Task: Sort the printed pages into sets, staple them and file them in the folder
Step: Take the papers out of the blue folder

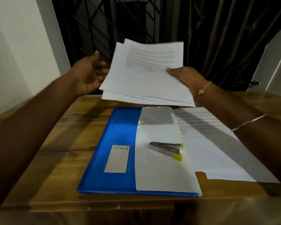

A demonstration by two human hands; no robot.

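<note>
A loose stack of printed pages point(146, 73) hangs in the air above the far edge of the table. My right hand point(183, 75) pinches its right edge, thumb on top. My left hand point(89, 70) is beside the stack's left edge, palm turned toward it and fingers spread; its fingertips are hidden behind the paper. Below lies a blue folder point(113, 143) with a white label and a clear front pocket. On that pocket rests a small grey stapler point(166, 149) with yellow ends. More printed pages point(206, 143) lie flat to the right of the folder, partly under my right forearm.
The wooden table point(55, 143) carries everything; its front edge runs along the bottom of the view. A dark window grille point(112, 21) and a dark curtain point(225, 38) stand behind it, with a white wall point(15, 54) at the left.
</note>
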